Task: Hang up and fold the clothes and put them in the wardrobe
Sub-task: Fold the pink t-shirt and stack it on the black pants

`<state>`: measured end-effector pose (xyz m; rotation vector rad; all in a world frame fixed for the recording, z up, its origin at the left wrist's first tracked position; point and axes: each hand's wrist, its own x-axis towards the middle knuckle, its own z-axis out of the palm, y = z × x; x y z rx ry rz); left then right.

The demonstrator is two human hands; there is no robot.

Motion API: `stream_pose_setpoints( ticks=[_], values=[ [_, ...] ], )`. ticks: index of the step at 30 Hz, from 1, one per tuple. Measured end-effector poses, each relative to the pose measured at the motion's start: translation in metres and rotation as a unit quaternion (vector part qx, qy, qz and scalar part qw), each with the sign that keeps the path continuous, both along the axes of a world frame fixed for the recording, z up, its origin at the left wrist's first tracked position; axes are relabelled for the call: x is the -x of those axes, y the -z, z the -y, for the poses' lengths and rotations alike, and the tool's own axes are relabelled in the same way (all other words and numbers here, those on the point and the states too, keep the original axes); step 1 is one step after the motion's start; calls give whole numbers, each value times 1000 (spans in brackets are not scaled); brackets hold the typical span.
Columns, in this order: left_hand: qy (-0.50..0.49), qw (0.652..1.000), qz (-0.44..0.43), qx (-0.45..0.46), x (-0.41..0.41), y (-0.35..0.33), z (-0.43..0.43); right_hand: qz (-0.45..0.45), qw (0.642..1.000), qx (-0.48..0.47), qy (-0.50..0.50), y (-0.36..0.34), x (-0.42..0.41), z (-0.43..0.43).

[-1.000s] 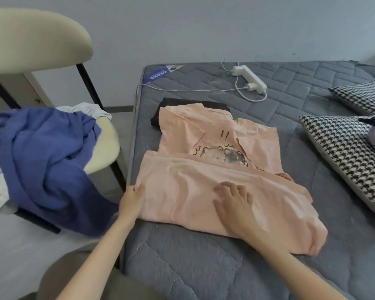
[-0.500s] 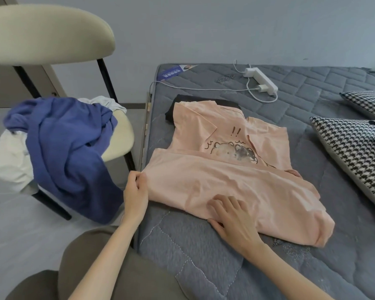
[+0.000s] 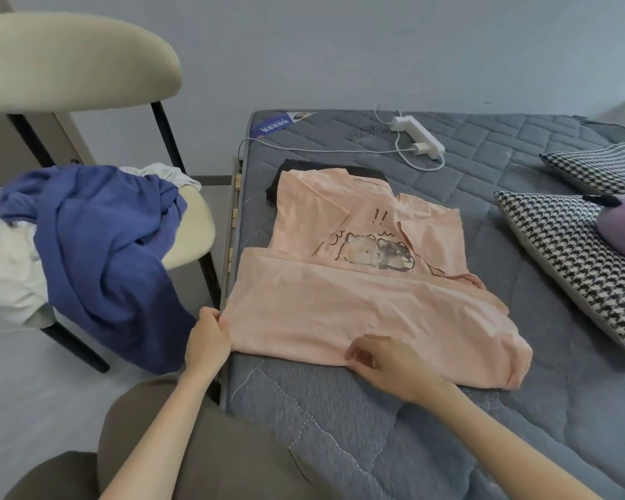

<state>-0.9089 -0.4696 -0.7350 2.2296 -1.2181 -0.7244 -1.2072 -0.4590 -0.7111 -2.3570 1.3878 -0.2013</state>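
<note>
The left hand (image 3: 208,337) pinches the near left corner of the shirt (image 3: 340,304) at the mattress (image 3: 340,445) edge. The right hand (image 3: 383,359) sits at the near hem, fingers curled on the cloth. The pink shirt lies flat on the mattress, its lower part folded up over the body, a cartoon print showing above the fold. To the left stands a chair (image 3: 195,229) with a blue garment (image 3: 105,247) draped over a white one (image 3: 8,272). Past the shirt, a dark garment (image 3: 278,178) pokes out from under its far edge. Two checked pillows (image 3: 563,254) lie on the right. A power strip (image 3: 417,133) rests near the wall.
</note>
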Motion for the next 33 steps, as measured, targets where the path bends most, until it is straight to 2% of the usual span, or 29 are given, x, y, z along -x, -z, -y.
stream_pose_setpoints(
  ticks=[4, 7, 9, 11, 13, 15, 16, 17, 19, 21, 25, 28, 30, 31, 33],
  values=[
    [60, 978, 176, 93, 29, -20, -2, 56, 993, -34, 97, -11, 28, -5],
    [208, 952, 197, 103, 77, -29, 1, 74, 986, -4, 148, -16, 54, -11],
    [339, 914, 210, 76, 116, -26, 0, 54, 974, 67, 211, -17, 70, -16],
    [434, 874, 213, 41, 152, -18, -6, 33, 932, 175, 317, -17, 88, -21],
    [482, 848, 221, 3, 177, -6, -13, 77, 865, 217, 445, -13, 107, -31],
    [489, 840, 231, -32, 190, 7, -18, 166, 797, 171, 554, -5, 126, -41],
    [483, 842, 235, -43, 192, 12, -20, 203, 781, 124, 577, 1, 134, -47],
    [475, 846, 239, -44, 192, 17, -21, 233, 780, 77, 576, 7, 141, -53],
    [457, 853, 249, -31, 187, 23, -22, 268, 806, 13, 528, 19, 148, -62],
    [444, 860, 251, -25, 182, 26, -22, 291, 821, 24, 490, 24, 153, -66],
    [436, 867, 238, -46, 181, 26, -21, 412, 755, 61, 506, 11, 162, -58],
    [440, 864, 241, -46, 180, 26, -20, 484, 707, 37, 515, 3, 166, -50],
    [443, 864, 237, -39, 177, 24, -21, 463, 711, 28, 528, 1, 166, -51],
    [447, 860, 245, -35, 175, 24, -23, 404, 740, 30, 537, 4, 168, -55],
    [456, 850, 261, -24, 171, 21, -26, 182, 825, 28, 534, 14, 176, -65]
  ],
)
